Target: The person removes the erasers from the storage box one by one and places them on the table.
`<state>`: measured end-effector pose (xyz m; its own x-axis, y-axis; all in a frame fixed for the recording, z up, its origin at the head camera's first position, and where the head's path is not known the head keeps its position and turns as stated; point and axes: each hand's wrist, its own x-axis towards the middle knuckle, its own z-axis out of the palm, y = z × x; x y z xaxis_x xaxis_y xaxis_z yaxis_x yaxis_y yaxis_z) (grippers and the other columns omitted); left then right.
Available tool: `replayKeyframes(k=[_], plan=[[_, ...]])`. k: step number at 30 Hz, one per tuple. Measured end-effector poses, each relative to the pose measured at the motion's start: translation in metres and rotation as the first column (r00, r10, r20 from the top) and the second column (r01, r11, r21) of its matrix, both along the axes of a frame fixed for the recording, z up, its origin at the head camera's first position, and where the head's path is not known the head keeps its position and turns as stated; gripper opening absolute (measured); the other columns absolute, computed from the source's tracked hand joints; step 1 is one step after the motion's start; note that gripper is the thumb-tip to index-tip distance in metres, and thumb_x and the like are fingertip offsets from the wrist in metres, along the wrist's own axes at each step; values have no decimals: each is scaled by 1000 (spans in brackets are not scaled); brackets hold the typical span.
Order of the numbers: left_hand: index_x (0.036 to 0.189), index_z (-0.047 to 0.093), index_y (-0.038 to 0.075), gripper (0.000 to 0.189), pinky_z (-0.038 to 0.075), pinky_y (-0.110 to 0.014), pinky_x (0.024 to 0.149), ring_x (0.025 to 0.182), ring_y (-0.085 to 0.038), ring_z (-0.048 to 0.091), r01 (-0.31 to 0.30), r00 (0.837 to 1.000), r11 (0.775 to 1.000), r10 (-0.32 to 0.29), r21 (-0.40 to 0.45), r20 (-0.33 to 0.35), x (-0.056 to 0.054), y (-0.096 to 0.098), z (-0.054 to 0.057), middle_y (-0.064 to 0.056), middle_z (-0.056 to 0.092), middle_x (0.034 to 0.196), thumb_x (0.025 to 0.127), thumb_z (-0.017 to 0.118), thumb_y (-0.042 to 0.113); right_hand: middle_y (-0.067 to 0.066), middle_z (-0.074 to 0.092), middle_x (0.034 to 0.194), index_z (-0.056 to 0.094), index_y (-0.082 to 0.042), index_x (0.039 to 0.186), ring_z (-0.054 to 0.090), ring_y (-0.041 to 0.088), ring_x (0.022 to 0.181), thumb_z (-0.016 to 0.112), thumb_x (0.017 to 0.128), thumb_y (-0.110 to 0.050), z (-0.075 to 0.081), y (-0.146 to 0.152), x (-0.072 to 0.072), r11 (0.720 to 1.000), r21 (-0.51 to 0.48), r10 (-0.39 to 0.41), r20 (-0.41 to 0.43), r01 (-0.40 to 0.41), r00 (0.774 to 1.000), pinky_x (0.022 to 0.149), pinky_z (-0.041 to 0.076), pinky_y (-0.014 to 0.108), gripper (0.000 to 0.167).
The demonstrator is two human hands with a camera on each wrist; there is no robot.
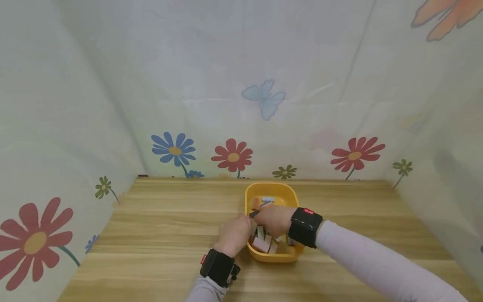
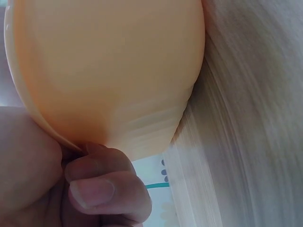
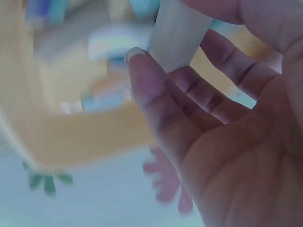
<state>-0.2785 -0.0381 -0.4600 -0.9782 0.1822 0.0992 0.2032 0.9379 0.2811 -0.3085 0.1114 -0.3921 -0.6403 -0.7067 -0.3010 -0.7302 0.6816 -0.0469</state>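
A yellow plastic bin point(image 1: 272, 256) stands on the table with several small rectangular blocks inside, white, orange and bluish. My left hand point(image 1: 235, 235) holds the bin's left rim. In the left wrist view its thumb and curled fingers point(image 2: 116, 196) pinch the rim above the smooth yellow wall point(image 2: 109, 61). Reaching into the bin from the right, my right hand point(image 1: 276, 220) pinches a pale rectangular block point(image 3: 177, 40), seen in the right wrist view. A small dark piece point(image 1: 253, 214) shows by its fingertips in the head view; whether it is the same block I cannot tell.
The wood-grain table point(image 1: 173, 218) extends on both sides of the bin. Pale sheeting point(image 1: 211, 84) printed with flowers and a butterfly rises behind and at both sides. Blocks behind the right hand are blurred in the right wrist view.
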Motion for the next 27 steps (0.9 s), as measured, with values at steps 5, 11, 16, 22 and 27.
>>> replayKeyframes(k=[5,11,16,22,27], plan=[[75,56,13,35,49,-42,54,64,-20,59,-5,999,1000,6,-31,36,-1,-2,-1,-2,55,68,105,41,22,-1,46,81,55,-13,86,44,18,73,70,74,11,45,13,-19,998,-26,-51,3,51,999,64,40,32,31],[81,60,10,33,49,-44,54,67,-22,62,-30,999,999,31,-18,35,-4,-3,-1,-4,57,70,105,41,24,3,48,79,53,-8,83,46,21,74,72,73,8,82,51,-55,992,-7,-127,-110,127,986,64,41,33,27],[87,61,10,27,49,-43,56,68,-21,61,-14,998,998,17,-56,54,-4,-3,-1,-3,57,74,104,45,24,4,51,73,53,-8,78,50,23,70,73,73,6,78,101,-72,954,33,-290,-124,296,949,63,44,34,25],[92,62,9,22,49,-43,57,68,-21,59,0,996,997,7,-74,93,-4,-2,-1,-3,58,76,103,48,23,2,52,68,58,-5,72,48,20,64,72,74,2,43,171,-82,886,145,-438,-54,441,898,59,43,34,15],[93,62,9,24,49,-43,57,66,-19,56,5,994,997,4,-80,106,-3,0,0,-2,56,75,103,47,24,5,60,75,63,-2,75,54,24,70,77,71,-4,5,224,-85,851,184,-496,-33,493,868,64,50,40,15]])
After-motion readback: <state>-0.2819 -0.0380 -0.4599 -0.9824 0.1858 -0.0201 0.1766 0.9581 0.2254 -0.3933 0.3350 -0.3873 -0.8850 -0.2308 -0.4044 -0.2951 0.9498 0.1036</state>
